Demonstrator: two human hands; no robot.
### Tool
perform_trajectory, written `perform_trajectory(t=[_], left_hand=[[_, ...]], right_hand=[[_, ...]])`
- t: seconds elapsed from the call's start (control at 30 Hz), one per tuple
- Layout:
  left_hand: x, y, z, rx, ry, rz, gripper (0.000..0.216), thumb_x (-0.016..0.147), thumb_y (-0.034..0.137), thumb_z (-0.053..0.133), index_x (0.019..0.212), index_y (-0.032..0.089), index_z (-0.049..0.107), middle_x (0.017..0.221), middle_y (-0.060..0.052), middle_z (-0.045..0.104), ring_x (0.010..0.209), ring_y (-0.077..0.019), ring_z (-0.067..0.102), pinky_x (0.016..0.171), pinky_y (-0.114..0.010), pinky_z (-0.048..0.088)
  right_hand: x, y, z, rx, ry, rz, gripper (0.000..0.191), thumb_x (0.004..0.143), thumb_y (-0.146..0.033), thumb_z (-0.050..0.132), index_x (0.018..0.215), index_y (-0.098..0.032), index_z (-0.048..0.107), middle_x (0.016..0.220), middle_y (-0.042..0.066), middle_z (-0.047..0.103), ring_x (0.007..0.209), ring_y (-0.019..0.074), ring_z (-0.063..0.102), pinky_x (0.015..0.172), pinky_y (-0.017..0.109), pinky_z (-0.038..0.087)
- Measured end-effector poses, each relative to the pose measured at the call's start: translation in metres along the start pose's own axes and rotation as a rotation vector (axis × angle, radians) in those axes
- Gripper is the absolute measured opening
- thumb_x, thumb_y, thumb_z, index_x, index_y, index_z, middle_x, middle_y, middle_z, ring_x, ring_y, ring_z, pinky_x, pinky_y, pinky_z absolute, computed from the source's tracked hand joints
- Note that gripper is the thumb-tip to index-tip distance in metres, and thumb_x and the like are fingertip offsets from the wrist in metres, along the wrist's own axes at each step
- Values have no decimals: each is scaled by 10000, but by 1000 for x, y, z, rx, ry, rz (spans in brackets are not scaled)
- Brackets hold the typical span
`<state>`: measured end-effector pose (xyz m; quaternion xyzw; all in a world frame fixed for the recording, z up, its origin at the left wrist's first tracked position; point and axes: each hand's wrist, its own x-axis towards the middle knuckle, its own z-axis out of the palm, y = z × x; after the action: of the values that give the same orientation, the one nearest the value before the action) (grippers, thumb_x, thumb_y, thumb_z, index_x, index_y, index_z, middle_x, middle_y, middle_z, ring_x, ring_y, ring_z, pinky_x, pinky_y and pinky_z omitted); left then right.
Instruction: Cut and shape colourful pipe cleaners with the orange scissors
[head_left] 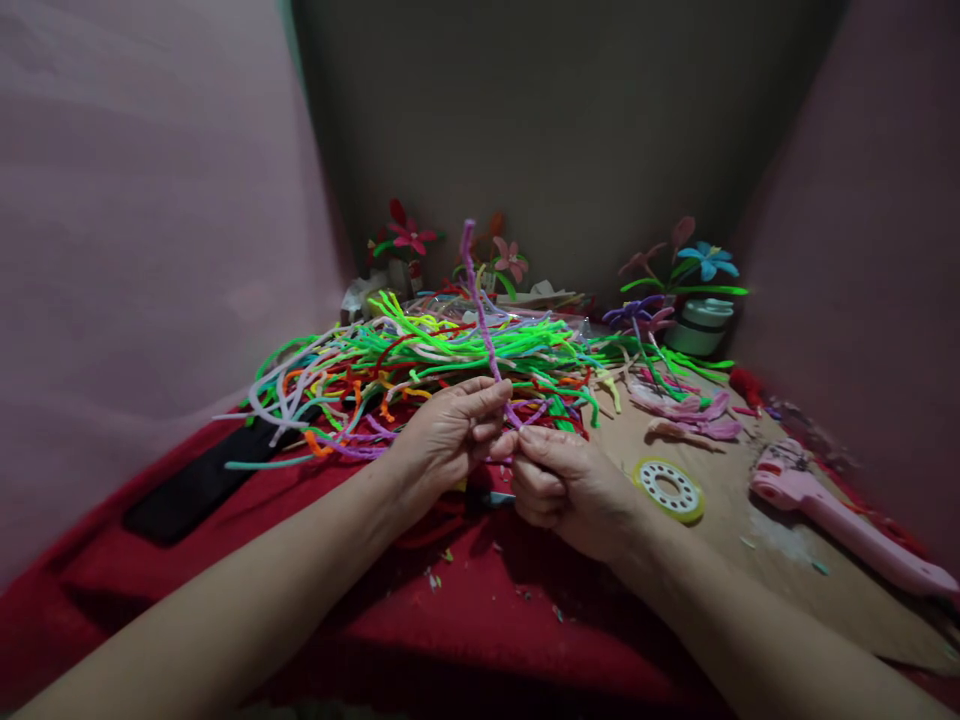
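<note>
My left hand (pixel 450 432) pinches a purple pipe cleaner (pixel 477 300) that stands up from my fingers to about head height of the pile behind. My right hand (pixel 559 483) is closed just to the right, thumb touching the lower end of the same purple pipe cleaner, and a small dark tool with a metal tip (pixel 491 497) pokes out under it. Both hands hover over a red cloth (pixel 465 600), right in front of a big heap of pipe cleaners (pixel 420 365) in green, red, orange, white and purple.
Finished pipe-cleaner flowers stand at the back: red (pixel 409 237), pink (pixel 510 258), blue (pixel 705 262). A white pot (pixel 701 325), pink petals (pixel 686 412), a yellow ring spool (pixel 667 488) and a pink glue gun (pixel 840 520) lie on brown board at right. A black strip (pixel 202 480) lies left.
</note>
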<state>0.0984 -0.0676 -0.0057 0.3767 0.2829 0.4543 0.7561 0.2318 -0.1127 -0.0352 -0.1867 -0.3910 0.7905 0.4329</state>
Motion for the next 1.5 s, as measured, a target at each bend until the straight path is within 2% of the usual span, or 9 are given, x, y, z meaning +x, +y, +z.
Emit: perform_trajectory(t=[0.23, 0.53, 0.6, 0.77, 0.93, 1.03, 1.13, 1.3, 1.5], left_hand=[[1, -6, 0, 27, 5, 75, 232, 689, 214, 693, 648, 154, 472, 403, 76, 428, 320, -35, 370, 322, -122, 290], [3, 6, -1, -39, 60, 141, 232, 659, 203, 725, 667, 130, 505, 509, 62, 499, 355, -13, 406, 338, -113, 329], [3, 9, -3, -45, 91, 158, 222, 651, 184, 730, 677, 126, 517, 553, 55, 519, 371, -5, 411, 343, -106, 326], [2, 4, -5, -20, 78, 84, 195, 657, 183, 724, 689, 137, 537, 545, 62, 497, 386, -13, 416, 358, -114, 330], [-3, -2, -2, 14, 5, 27, 179, 657, 163, 719, 716, 135, 552, 545, 56, 487, 403, -27, 431, 368, -124, 347], [-6, -4, 0, 56, -65, -24, 175, 682, 212, 705, 697, 135, 548, 511, 62, 459, 375, -25, 403, 366, -128, 354], [-6, -4, 1, 68, -43, -19, 172, 685, 218, 701, 678, 127, 555, 533, 43, 489, 414, -39, 456, 416, -143, 424], [-4, 0, 0, 61, 17, -9, 121, 702, 174, 677, 681, 132, 564, 497, 53, 456, 387, -36, 419, 399, -148, 436], [-6, -1, -2, 131, -53, -32, 91, 739, 175, 647, 744, 132, 567, 562, 29, 511, 436, -42, 475, 425, -142, 431]], right_hand=[[-2, 4, 7, 57, -54, -12, 255, 906, -249, 376, 747, -153, 551, 373, -107, 196, 324, 47, 99, 341, 186, 123], [-5, 5, 10, 71, -92, -15, 260, 908, -235, 376, 753, -138, 561, 367, -107, 216, 323, 45, 116, 351, 183, 154], [-5, 4, 8, 24, -132, 18, 253, 905, -237, 391, 776, -125, 578, 365, -96, 289, 317, 42, 174, 354, 179, 191], [-8, -2, 8, -110, -209, 113, 246, 879, -299, 458, 943, -104, 594, 549, 13, 592, 449, 87, 515, 488, 214, 392], [-5, -3, 7, -87, -84, 42, 208, 872, -295, 464, 906, -129, 585, 636, 36, 637, 511, 101, 576, 541, 224, 424], [-2, -3, 5, -58, 15, 7, 168, 841, -265, 503, 863, -127, 596, 595, 19, 621, 478, 93, 560, 512, 210, 429], [-2, -4, 5, -81, 109, -32, 147, 802, -238, 538, 804, -110, 611, 513, 9, 596, 416, 85, 521, 453, 192, 403], [-3, -4, 8, -106, 149, -22, 145, 775, -233, 567, 785, -100, 625, 523, 25, 611, 418, 89, 531, 451, 192, 401], [-1, -4, 5, 5, 207, -45, 112, 771, -203, 556, 754, -111, 617, 546, 23, 606, 446, 99, 536, 493, 224, 442]])
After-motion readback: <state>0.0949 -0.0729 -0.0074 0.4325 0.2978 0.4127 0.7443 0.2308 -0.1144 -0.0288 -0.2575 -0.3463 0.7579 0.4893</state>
